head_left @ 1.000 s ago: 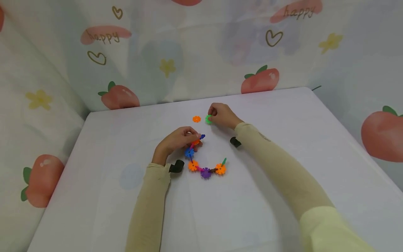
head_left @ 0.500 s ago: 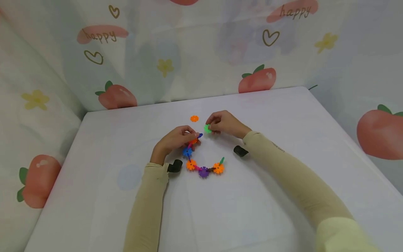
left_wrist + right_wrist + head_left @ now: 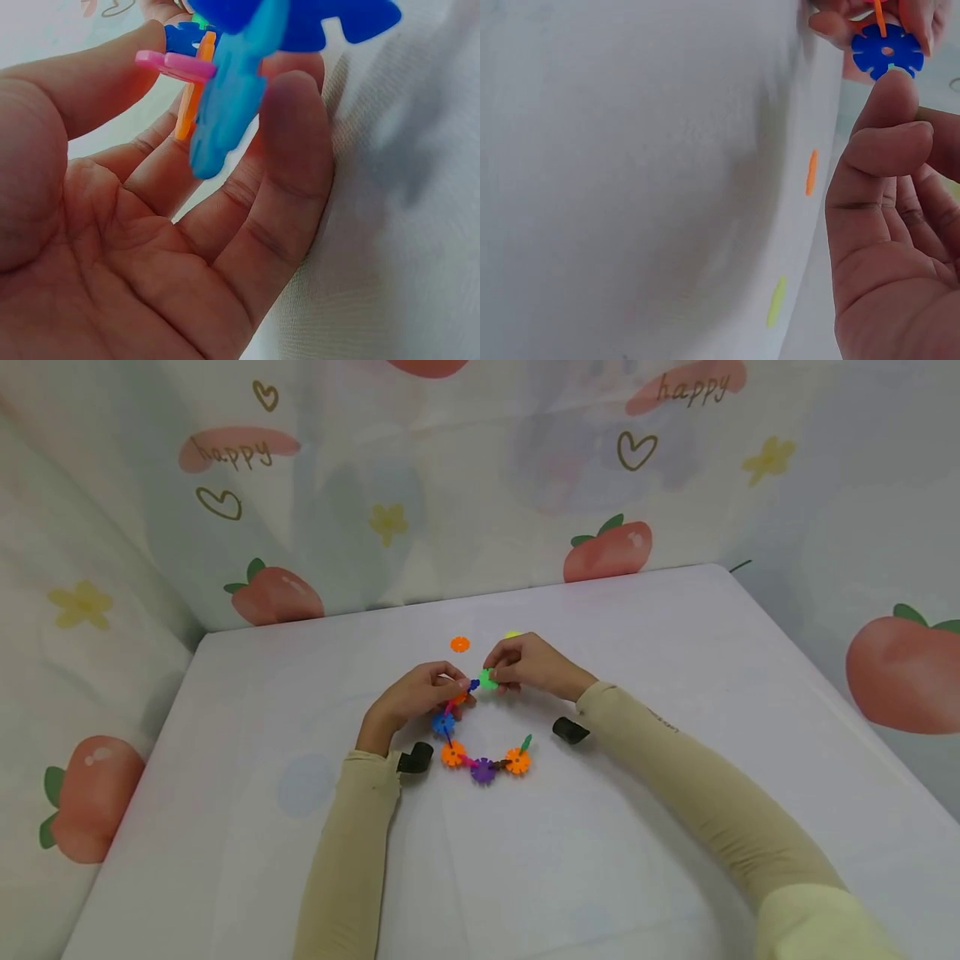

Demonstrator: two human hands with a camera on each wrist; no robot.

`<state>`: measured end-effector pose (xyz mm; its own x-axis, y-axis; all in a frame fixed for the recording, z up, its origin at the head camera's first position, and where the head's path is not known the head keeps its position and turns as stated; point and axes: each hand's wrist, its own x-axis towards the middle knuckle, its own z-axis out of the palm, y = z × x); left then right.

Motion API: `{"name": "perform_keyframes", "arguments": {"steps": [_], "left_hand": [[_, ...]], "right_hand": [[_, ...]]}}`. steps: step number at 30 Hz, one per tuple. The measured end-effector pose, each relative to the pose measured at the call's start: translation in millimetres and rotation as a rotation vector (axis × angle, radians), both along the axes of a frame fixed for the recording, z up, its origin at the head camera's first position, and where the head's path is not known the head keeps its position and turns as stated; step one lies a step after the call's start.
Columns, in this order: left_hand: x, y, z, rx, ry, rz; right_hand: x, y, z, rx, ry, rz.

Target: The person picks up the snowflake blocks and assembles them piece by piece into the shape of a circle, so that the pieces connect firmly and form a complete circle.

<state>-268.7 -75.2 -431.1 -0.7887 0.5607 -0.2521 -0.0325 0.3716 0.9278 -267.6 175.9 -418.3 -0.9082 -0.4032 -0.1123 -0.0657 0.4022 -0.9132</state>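
Observation:
A curved chain of notched plastic flower discs lies on the table; its purple disc (image 3: 483, 771) is nearest me and an orange disc (image 3: 517, 762) with a dark green one marks its right end. At the chain's far end, my left hand (image 3: 415, 695) pinches it near a dark blue disc (image 3: 887, 51) and an orange disc (image 3: 196, 90). Between thumb and fingertips, my right hand (image 3: 542, 664) holds a light green disc (image 3: 487, 680) edge to edge with the dark blue one. Whether their slots interlock is hidden by fingers.
Beyond the hands lie a loose orange disc (image 3: 460, 644) and a yellow disc (image 3: 513, 634), partly covered by the right hand. Black wrist mounts (image 3: 570, 730) stick out from both sleeves. A patterned curtain (image 3: 435, 485) stands behind the white table (image 3: 600, 860).
My right hand has brought the light green disc toward me and left, up to the dark blue disc. The yellow disc has come into sight behind it. My left hand stays at the chain.

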Motion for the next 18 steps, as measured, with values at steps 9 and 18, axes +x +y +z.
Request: {"name": "perform_keyframes", "arguments": {"steps": [9, 18], "left_hand": [[0.9, 3.8, -0.1, -0.03, 0.037, 0.005], [0.3, 5.6, -1.6, -0.059, 0.051, 0.041]], "right_hand": [[4.3, -4.7, -3.4, -0.037, -0.001, 0.008], [1.9, -11.2, -9.8, -0.043, 0.018, 0.021]]}}
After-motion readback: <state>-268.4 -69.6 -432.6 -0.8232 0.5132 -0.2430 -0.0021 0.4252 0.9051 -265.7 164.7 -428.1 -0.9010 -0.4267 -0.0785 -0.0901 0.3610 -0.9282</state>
